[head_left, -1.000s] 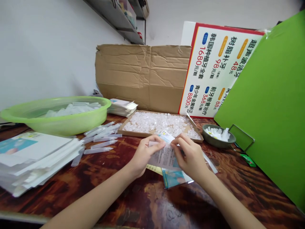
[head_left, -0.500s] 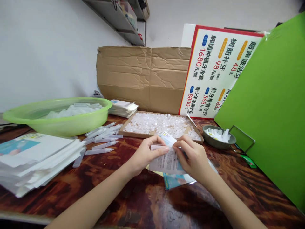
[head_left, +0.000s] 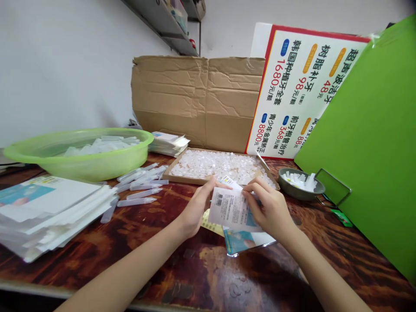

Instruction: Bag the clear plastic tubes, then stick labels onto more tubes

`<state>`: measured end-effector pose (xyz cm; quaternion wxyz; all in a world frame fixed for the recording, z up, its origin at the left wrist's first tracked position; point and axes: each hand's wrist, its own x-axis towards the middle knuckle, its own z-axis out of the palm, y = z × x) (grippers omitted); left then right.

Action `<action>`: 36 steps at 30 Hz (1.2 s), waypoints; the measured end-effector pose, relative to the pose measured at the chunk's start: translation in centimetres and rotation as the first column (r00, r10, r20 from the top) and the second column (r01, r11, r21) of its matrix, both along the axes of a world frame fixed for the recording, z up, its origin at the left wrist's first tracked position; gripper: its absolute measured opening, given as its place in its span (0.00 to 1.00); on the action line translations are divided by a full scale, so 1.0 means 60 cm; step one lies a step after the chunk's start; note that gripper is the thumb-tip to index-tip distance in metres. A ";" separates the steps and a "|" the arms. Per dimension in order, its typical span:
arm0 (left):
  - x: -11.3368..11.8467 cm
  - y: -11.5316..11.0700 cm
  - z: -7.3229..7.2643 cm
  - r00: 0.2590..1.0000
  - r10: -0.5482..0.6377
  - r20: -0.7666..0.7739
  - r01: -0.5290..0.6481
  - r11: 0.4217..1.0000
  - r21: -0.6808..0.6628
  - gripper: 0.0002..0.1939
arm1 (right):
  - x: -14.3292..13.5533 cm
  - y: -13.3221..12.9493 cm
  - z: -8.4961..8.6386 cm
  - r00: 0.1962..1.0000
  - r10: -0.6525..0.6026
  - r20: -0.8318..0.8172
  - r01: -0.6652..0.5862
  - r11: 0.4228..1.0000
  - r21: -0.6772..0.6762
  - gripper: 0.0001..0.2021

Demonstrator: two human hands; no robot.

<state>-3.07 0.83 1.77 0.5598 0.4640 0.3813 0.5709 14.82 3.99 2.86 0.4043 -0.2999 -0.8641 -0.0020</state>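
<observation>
At the far left, a thick stack of white cards point(head_left: 55, 216), the top one bearing a blue picture, lies on the dark, wood-patterned tabletop point(head_left: 175, 271), with a pale green basin point(head_left: 91, 167) of frosted tubes behind it. More loose tubes point(head_left: 139, 195) lie to the right, near a smaller stack point(head_left: 167, 141). Next comes the left hand point(head_left: 195, 212) at the left edge of a printed card point(head_left: 229, 210), its fingers partly hidden behind; I cannot tell whether its grip closes on the card. The printed card is up above the tabletop between the hands, tilted, whitish, with a small dark barcode at upper left, rows of fine grey print and a blue patch toward its lower right. Under it, a yellow dotted sheet point(head_left: 211, 224) and a blue-and-white packet point(head_left: 242, 242) with a shiny edge lie overlapping; beyond stands a shallow cardboard tray point(head_left: 182, 179) of small clear pieces. The right hand point(head_left: 269, 208) pinches the printed card's upper right between thumb and fingers. Farther right sits a grey bowl point(head_left: 299, 193) holding white strips.
</observation>
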 end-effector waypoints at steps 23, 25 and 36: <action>-0.010 -0.007 0.006 0.988 -0.132 -0.086 0.142 0.982 0.126 0.17 | -0.025 0.009 -0.035 0.706 -0.338 -0.622 -0.395 0.541 -0.742 0.14; -0.003 -0.007 -0.001 0.993 -0.097 -0.065 0.104 0.987 0.120 0.14 | -0.031 0.004 -0.039 0.763 -0.341 -0.548 -0.321 0.536 -0.781 0.12; 0.000 -0.007 -0.007 0.986 -0.139 0.092 0.134 0.989 0.065 0.12 | -0.045 -0.038 -0.039 0.999 -0.039 -0.033 0.043 0.991 0.124 0.26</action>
